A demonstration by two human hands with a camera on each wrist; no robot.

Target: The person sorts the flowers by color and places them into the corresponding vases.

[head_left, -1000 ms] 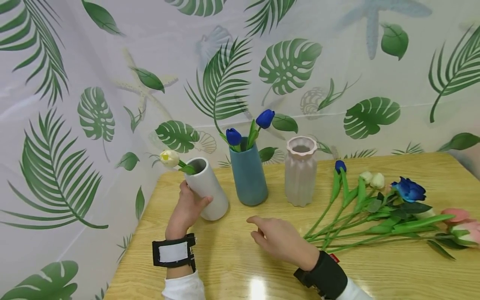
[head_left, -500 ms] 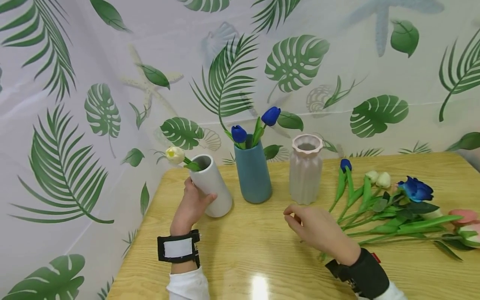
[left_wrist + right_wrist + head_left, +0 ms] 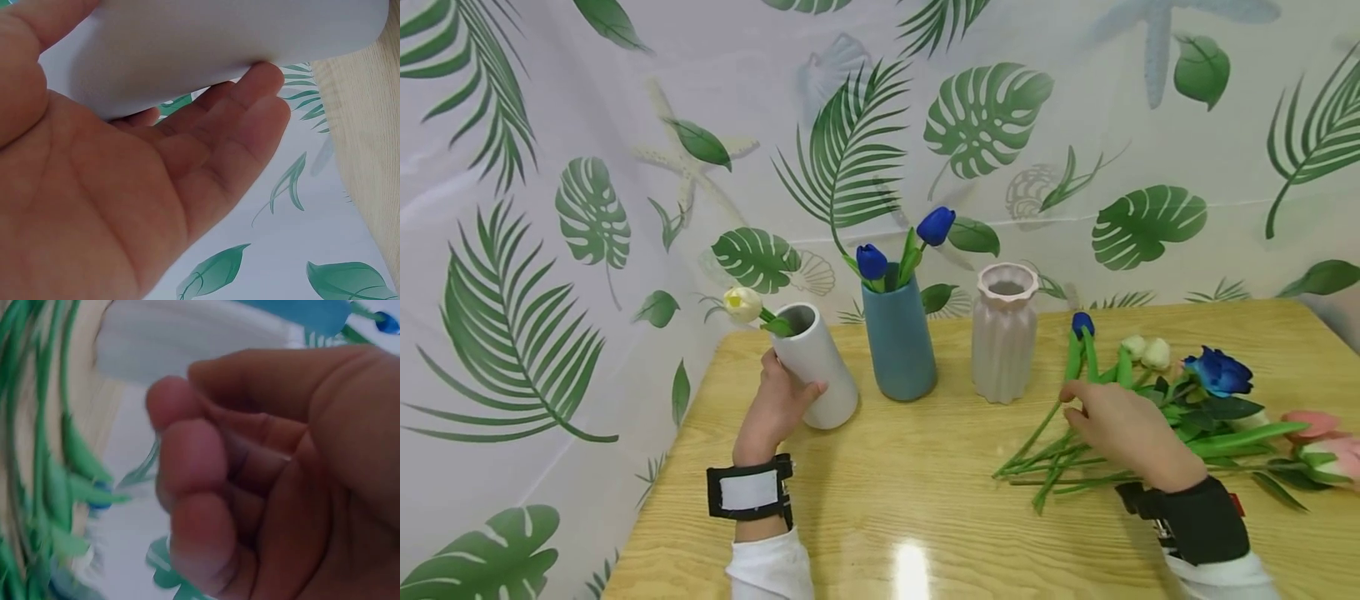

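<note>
My left hand (image 3: 773,410) grips a white vase (image 3: 823,379), thumb on the near side and fingers on the far side; the vase tilts to the left. A white tulip (image 3: 743,305) leans out of its mouth. The left wrist view shows the fingertips (image 3: 265,78) at the vase's smooth wall. Over the stems of a pile of artificial flowers (image 3: 1105,442) hovers my right hand (image 3: 1131,429), fingers loosely curled. Nothing shows between its thumb and fingers in the right wrist view. Beneath and beside it lie a blue tulip (image 3: 1082,324), white tulips (image 3: 1156,354) and a blue rose (image 3: 1219,372).
A teal vase (image 3: 901,346) with two blue tulips (image 3: 936,226) stands upright beside the white one. Right of it is a ribbed pale pink vase (image 3: 1003,342) with no flowers. Pink roses (image 3: 1333,460) lie at the right of the wooden table (image 3: 910,483), before a leaf-print backdrop (image 3: 1037,125).
My right hand has moved right, from in front of the teal vase to over the flower stems. My left hand keeps its grip on the tilted white vase.
</note>
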